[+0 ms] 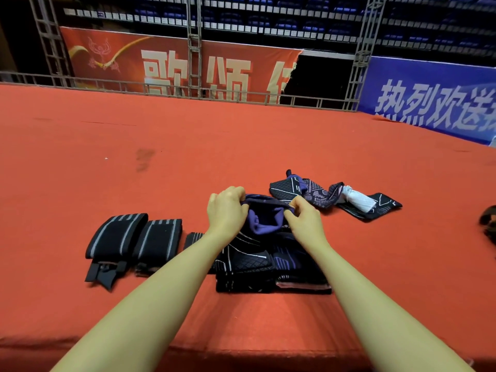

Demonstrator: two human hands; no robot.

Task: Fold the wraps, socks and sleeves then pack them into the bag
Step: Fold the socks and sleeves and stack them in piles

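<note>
We find both hands at frame centre: the left hand (226, 210) and right hand (304, 220) each pinch the rim of a purple sock (265, 218), fingers curled round its cuff. Below it lies a stack of folded dark socks (271, 264) on the red desk (161, 170). Folded striped wraps (134, 237) sit left; unfolded sleeves (335, 197) right.

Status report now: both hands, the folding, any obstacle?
Left hand and right hand grip the purple sock. Folded wraps lie left. Unfolded sleeves wait behind. No obstacle.
</note>
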